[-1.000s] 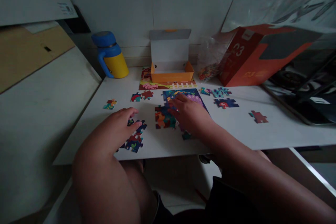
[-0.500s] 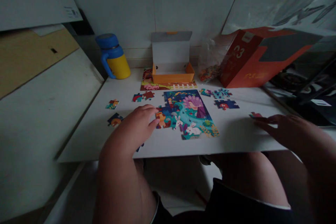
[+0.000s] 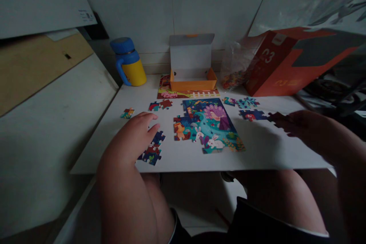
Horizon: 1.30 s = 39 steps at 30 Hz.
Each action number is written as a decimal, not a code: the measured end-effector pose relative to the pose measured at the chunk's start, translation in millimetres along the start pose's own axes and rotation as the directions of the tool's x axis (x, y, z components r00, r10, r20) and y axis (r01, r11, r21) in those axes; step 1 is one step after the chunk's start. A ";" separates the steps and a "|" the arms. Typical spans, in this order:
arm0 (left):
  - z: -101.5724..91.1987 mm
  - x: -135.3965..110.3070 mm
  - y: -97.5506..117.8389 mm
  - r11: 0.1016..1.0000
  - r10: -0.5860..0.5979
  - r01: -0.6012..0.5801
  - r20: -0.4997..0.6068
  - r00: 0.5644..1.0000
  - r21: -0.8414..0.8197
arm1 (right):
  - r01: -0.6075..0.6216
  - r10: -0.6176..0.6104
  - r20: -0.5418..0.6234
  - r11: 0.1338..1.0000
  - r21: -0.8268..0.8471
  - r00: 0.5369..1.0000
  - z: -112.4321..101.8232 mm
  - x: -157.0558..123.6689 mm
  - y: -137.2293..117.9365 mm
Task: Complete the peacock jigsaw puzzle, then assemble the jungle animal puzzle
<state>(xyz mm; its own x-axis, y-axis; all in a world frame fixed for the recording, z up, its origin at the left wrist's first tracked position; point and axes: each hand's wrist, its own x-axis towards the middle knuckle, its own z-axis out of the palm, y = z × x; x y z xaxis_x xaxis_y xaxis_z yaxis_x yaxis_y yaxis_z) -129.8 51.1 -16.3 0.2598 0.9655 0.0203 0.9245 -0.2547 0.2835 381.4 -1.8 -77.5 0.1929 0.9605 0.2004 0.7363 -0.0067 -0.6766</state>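
On the far right stands a large orange-red cardboard box (image 3: 265,66) with a grey panel; its side bears a character ending in "3", the first sign being unclear, and a small white label (image 3: 279,39) too small to read. A printed barcode sticker (image 3: 86,15) on the white panel at far left is likewise illegible.

The partly assembled, colourful cardboard jigsaw (image 3: 208,126), with rabbits and a purple peacock, lies mid-table on the white tabletop (image 3: 183,162).

The two hands are well apart. The right hand (image 3: 303,124) pinches a dark, knobbed puzzle piece (image 3: 278,119) at the right; half a second ago that hand was nearer the table's near right, and the piece has since come up beside the dark-blue joined pieces (image 3: 256,114). Whether they touch, I cannot tell.

The left hand (image 3: 140,131), fingers parted, has shifted left from the jigsaw's edge to above the dark puzzle cluster (image 3: 153,156); contact cannot be told.
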 end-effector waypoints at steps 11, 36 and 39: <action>9.7 6.7 33.6 0.920 0.192 -0.216 -0.104 0.976 -0.328 | -0.166 -0.284 0.537 0.749 0.641 0.794 146.7 28.9 -188.3; 34.0 30.7 9.7 0.990 -0.014 0.013 -0.006 1.000 -0.137 | 0.417 -0.434 0.376 0.899 0.132 0.819 168.6 46.1 -192.2; 34.0 31.1 8.8 0.993 -0.034 0.034 -0.005 0.999 -0.109 | 0.418 -0.435 0.376 0.899 0.129 0.818 168.5 46.7 -191.6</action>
<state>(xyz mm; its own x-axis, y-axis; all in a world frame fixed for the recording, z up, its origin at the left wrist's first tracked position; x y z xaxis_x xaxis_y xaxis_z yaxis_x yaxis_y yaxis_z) -104.1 77.1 -45.8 0.2264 0.9739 0.0152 0.8969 -0.2145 0.3867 140.0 91.2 -57.9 -0.4059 0.8935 0.1920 0.6589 0.4316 -0.6161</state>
